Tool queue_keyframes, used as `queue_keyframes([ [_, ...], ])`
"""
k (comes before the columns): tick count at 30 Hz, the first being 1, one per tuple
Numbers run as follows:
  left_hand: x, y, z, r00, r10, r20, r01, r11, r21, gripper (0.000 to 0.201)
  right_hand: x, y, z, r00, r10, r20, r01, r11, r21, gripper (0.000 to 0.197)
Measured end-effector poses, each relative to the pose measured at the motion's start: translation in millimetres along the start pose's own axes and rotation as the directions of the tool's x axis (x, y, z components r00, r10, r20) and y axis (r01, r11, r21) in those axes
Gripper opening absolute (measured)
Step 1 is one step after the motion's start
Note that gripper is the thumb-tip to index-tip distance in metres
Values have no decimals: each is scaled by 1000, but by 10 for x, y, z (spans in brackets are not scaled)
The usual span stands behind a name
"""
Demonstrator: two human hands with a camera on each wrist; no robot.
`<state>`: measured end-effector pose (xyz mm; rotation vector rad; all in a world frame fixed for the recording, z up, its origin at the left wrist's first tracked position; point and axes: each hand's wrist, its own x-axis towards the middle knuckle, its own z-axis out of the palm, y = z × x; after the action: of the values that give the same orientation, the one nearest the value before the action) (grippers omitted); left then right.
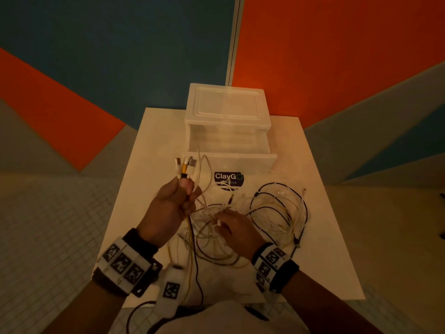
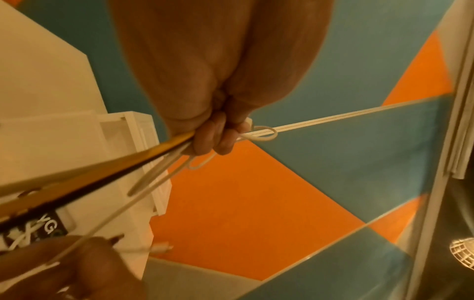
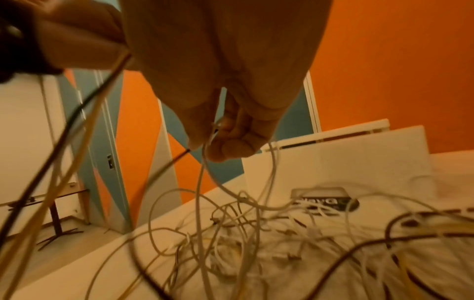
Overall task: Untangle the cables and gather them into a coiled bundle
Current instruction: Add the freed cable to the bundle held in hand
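A tangle of white, yellow and black cables (image 1: pixel 267 213) lies on the white table (image 1: pixel 154 145). My left hand (image 1: pixel 179 191) is raised above the table and grips several cable ends (image 1: pixel 185 166), plugs pointing up; its curled fingers (image 2: pixel 205 140) wrap the strands. Yellow and black strands (image 2: pixel 89 168) run down from it toward the pile. My right hand (image 1: pixel 222 224) hovers low over the tangle (image 3: pixel 256 239) and pinches a thin white cable (image 3: pixel 202 176) between thumb and fingers (image 3: pixel 225 150).
A translucent plastic drawer box (image 1: pixel 227 126) with its drawer pulled out stands at the table's back. A dark ClayGo label (image 1: pixel 228 179) lies in front of it. Tiled floor surrounds the table; orange and teal walls rise behind.
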<state>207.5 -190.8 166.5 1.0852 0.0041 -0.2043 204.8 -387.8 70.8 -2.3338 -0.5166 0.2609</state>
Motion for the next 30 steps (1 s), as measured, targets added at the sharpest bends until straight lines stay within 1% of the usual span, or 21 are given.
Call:
queue_keyframes([
  [2,-27,66,-20,999,28,23,-27,998,-54,25,22,83,31,998,55,7,-56,997,60,17],
  [5,-68,113,-44,998,51,22,-49,996,-77,25,77,176,48,993,117,10,-117,984,133,19],
  [9,-95,119,-78,998,53,-32,-57,988,-144,30,129,271,84,977,212,27,-213,959,186,24],
  [11,-107,123,-94,997,63,-49,-70,985,-157,33,147,282,51,961,274,45,-276,922,271,22],
  [12,-117,125,-106,997,66,-51,-73,985,-158,35,159,272,30,951,299,75,-307,897,317,20],
  [14,-131,134,-127,996,75,-41,-81,983,-166,37,175,230,-9,940,320,115,-338,845,413,20],
  [16,-131,173,-150,995,95,-39,-100,979,-179,40,177,210,-42,937,339,85,-333,791,513,21],
  [18,-113,228,-189,993,112,-48,-119,978,-169,42,149,217,-99,912,411,5,-329,721,610,18],
  [20,-100,263,-218,991,119,-62,-127,980,-151,39,91,252,-152,891,449,-57,-302,685,663,14],
  [22,-100,269,-219,991,118,-62,-125,983,-134,35,60,276,-183,895,444,-33,-315,684,658,10],
  [24,-104,281,-210,992,115,-53,-121,984,-132,31,47,361,-182,879,474,53,-414,703,579,5],
  [26,-96,342,-224,990,133,-41,-138,978,-158,29,19,527,-167,847,521,108,-510,739,441,12],
  [28,-85,448,-249,987,156,-25,-158,972,-176,35,-31,741,-144,842,534,70,-530,796,292,25],
  [30,-77,524,-262,987,158,-22,-159,974,-163,40,-63,874,-134,839,544,6,-532,817,221,32],
])
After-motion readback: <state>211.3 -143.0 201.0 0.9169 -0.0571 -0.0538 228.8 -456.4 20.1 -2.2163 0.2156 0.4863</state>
